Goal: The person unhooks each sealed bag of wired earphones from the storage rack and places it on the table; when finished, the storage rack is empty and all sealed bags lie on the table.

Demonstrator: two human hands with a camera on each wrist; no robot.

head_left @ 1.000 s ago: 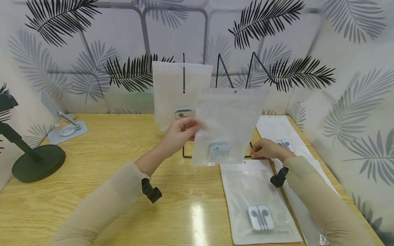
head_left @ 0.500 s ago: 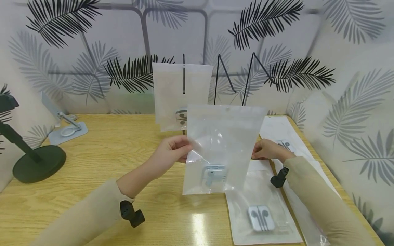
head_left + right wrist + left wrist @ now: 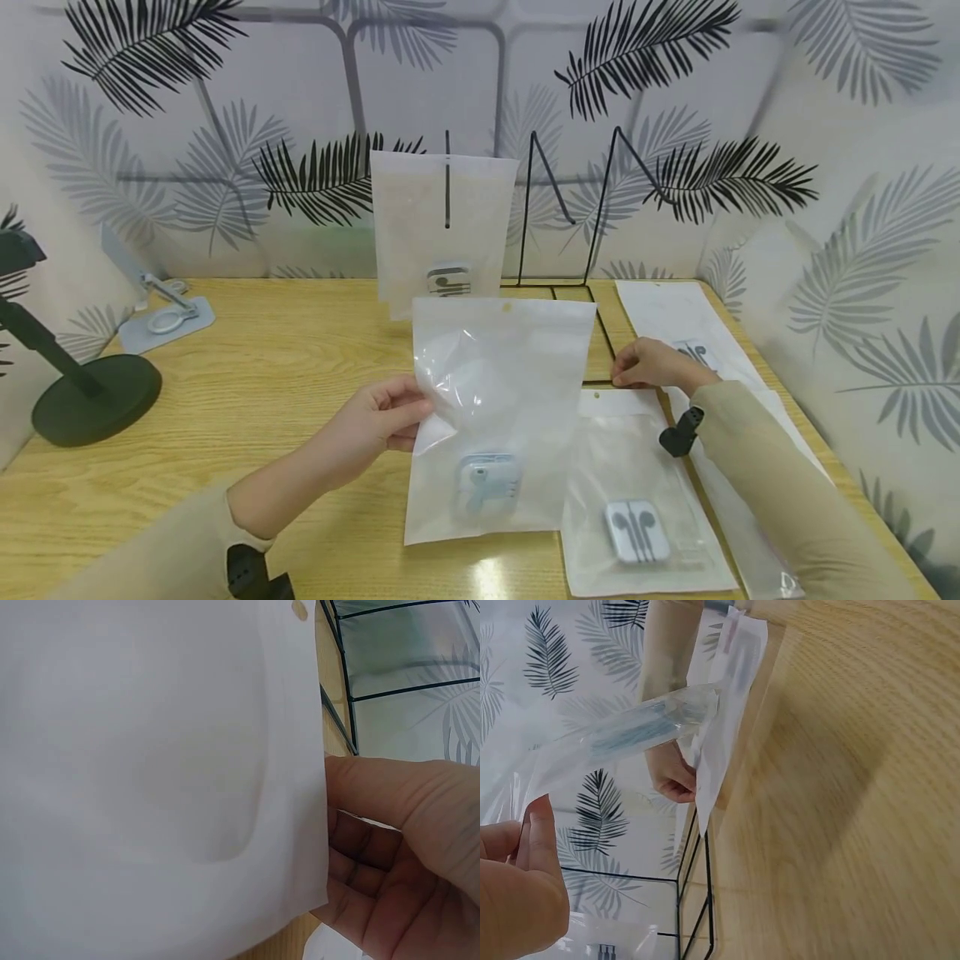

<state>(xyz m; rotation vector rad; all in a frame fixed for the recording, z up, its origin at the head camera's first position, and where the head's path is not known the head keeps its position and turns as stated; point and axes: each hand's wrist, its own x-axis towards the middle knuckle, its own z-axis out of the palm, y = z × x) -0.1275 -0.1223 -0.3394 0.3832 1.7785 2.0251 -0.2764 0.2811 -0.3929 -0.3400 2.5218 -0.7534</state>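
Observation:
My left hand pinches the left edge of a white zip bag, upright above the table's front middle. A small clear case of earphones shows pale blue through the bag's lower part. My right hand grips the front right corner of a black wire display rack, its fingers curled there. In the right wrist view, a white bag covers much of the picture and partly hides the right hand. Similar bags hang on the rack's left hook; the right two hooks are bare.
Another bag with earphones lies flat at the front right, partly overlapped by the held one. More bags lie along the table's right edge. A dark green lamp and a light blue folding stand are at the left.
The left hand has brought the zip bag off the rack's middle hook, down and left toward the front. My right hand has stayed at the rack's corner.

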